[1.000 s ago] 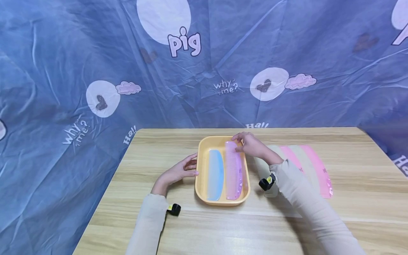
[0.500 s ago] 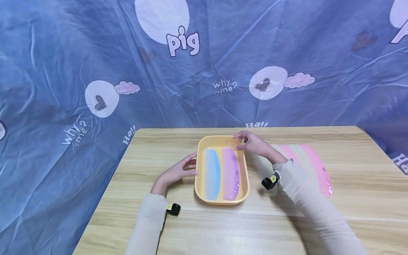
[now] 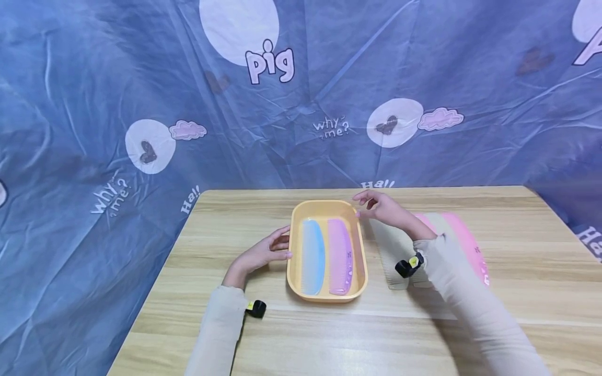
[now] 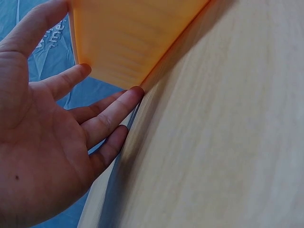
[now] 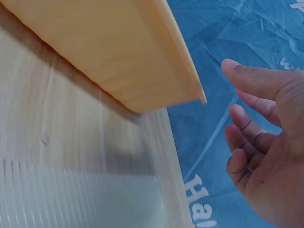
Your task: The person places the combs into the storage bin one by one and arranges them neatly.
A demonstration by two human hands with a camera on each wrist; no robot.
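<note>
A yellow-orange tray (image 3: 324,299) rests on the wooden table. Inside it a blue comb (image 3: 314,256) and a purple comb (image 3: 340,256) lie side by side, lengthwise. Against the tray's left side is my left hand (image 3: 262,255); the left wrist view has its thumb and fingertips at the tray's outer wall (image 4: 128,38), fingers extended. My right hand (image 3: 388,210) hovers off the tray's back right corner, holding nothing, its fingers loosely bent. A gap shows between its thumb and the tray's rim in the right wrist view.
Right of the tray lie several more combs, partly hidden by my right forearm: a pale translucent comb (image 3: 390,256) nearest the tray and a pink comb (image 3: 463,237) at the far right among them. A blue printed cloth (image 3: 301,156) hangs behind the table.
My right hand has let go of the purple comb, which now lies flat in the tray, and has drawn back to the right, away from the rim. The left hand stays put.
</note>
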